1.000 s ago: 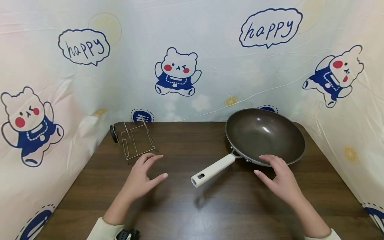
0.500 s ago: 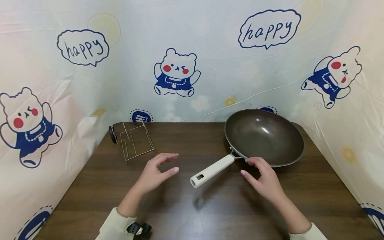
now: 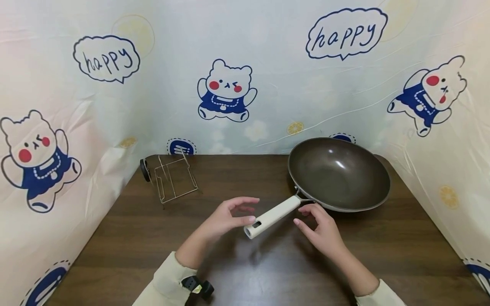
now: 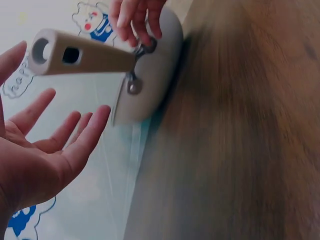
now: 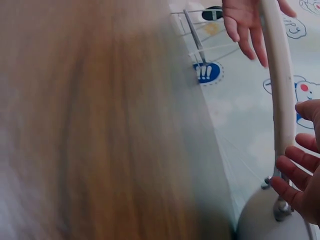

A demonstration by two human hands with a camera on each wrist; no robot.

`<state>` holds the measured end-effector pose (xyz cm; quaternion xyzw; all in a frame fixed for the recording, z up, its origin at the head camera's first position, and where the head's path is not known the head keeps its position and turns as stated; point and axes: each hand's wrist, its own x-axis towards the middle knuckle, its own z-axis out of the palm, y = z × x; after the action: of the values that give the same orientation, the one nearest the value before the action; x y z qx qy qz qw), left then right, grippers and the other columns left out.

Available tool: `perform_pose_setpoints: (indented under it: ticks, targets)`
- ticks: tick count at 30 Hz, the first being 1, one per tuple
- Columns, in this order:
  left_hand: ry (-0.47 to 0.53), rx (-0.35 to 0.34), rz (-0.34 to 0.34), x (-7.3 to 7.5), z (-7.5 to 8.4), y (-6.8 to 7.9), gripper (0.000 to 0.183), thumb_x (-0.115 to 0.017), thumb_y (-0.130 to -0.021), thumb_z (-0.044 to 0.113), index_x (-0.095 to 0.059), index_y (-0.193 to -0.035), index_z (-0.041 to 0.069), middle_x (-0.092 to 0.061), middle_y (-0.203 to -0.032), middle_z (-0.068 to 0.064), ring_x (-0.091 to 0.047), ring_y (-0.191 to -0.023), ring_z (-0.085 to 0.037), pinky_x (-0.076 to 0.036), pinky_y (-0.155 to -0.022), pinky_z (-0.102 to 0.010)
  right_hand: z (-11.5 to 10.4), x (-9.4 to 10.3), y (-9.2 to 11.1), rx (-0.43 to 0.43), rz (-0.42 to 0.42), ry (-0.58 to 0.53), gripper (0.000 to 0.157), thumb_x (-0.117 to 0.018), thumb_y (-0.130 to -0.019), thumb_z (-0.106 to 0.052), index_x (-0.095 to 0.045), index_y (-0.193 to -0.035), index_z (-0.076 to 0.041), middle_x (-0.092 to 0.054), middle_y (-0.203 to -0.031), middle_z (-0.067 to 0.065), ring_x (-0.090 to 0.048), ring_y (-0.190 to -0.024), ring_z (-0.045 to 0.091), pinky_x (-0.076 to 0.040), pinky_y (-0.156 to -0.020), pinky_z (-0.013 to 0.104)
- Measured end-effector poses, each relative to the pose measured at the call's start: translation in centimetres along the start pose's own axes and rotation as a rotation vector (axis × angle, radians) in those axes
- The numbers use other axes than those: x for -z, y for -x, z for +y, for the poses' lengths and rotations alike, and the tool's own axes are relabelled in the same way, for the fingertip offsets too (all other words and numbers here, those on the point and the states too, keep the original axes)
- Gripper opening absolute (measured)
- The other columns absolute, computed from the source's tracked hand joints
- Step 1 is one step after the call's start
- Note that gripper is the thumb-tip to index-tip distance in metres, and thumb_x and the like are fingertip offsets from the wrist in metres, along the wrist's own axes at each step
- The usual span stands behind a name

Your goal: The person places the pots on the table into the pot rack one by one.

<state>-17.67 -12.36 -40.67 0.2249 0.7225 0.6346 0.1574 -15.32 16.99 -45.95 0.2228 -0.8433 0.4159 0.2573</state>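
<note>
A dark brown wok (image 3: 340, 174) with a pale outside stands at the back right of the table. Its cream handle (image 3: 272, 216) slants down toward the front left. Beside the handle's end is my left hand (image 3: 229, 216), fingers spread and slightly bent, holding nothing. The left wrist view shows the left fingers (image 4: 75, 145) apart from the handle, below it. My right hand (image 3: 321, 231) is near where the handle meets the wok, fingers loosely bent. In the right wrist view, the right fingertips (image 5: 287, 175) are right at the handle's base and its metal rivets.
A wire rack (image 3: 176, 180) with a black round part (image 3: 145, 170) stands at the back left of the brown wooden table (image 3: 237, 174). A printed cloth (image 3: 275, 85) with bears hangs behind and along both sides. A black device (image 3: 197, 285) is strapped to the left wrist.
Both hands have closed in on the handle: the left hand moved right to the handle's end, and the right hand moved left from the wok's rim to the handle's base. Wok and rack stay put.
</note>
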Motion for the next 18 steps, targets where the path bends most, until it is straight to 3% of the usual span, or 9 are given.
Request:
perform_pose_setpoints:
  ticks: [4,8,13,16,18]
  targets:
    - [0.024,0.033,-0.073,-0.5,0.5,-0.7,0.064,-0.077,-0.084,0.013,-0.049,-0.142,0.011,-0.049,-0.143,-0.010,-0.051,-0.123,-0.036,-0.050,-0.092,-0.039,-0.3,-0.5,0.1,-0.113,-0.028,-0.041,0.024,-0.081,-0.077,-0.006,-0.066,-0.095,-0.005,-0.064,-0.096,0.000,-0.060,-0.088,0.017,-0.053,-0.074,0.037]
    - [0.103,0.114,-0.151,-0.6,0.5,-1.1,0.071,-0.079,-0.082,0.011,-0.045,-0.144,0.010,-0.048,-0.141,-0.013,-0.055,-0.116,-0.031,-0.054,-0.085,-0.041,-0.7,-0.8,0.1,-0.305,-0.079,-0.179,0.019,-0.078,-0.083,-0.010,-0.066,-0.097,-0.005,-0.064,-0.097,0.001,-0.062,-0.089,0.015,-0.055,-0.077,0.032]
    - [0.317,0.259,-0.244,-0.8,0.3,-1.2,0.074,-0.076,-0.082,0.006,-0.039,-0.147,0.004,-0.045,-0.138,-0.017,-0.061,-0.102,-0.028,-0.058,-0.071,-0.048,-1.0,-1.2,-0.3,-0.620,-0.115,-0.566,0.021,-0.069,-0.090,-0.007,-0.060,-0.103,0.006,-0.063,-0.097,0.013,-0.066,-0.091,0.026,-0.056,-0.082,0.032]
    - [0.383,0.310,-0.281,-1.0,-0.2,-1.0,0.077,-0.074,-0.082,0.003,-0.034,-0.148,0.000,-0.045,-0.138,-0.019,-0.062,-0.101,-0.029,-0.059,-0.069,-0.043,-1.0,-1.5,-0.4,-0.746,-0.125,-0.833,0.022,-0.063,-0.093,-0.005,-0.052,-0.105,0.010,-0.062,-0.100,0.018,-0.066,-0.094,0.036,-0.056,-0.085,0.040]
    - [0.410,0.331,-0.299,-1.2,-0.6,-0.9,0.078,-0.072,-0.083,0.001,-0.031,-0.149,-0.002,-0.047,-0.136,-0.018,-0.063,-0.102,-0.030,-0.059,-0.069,-0.040,-1.1,-1.8,-0.3,-0.800,-0.136,-0.994,0.022,-0.059,-0.096,-0.005,-0.048,-0.109,0.008,-0.061,-0.103,0.018,-0.066,-0.097,0.034,-0.055,-0.088,0.041]
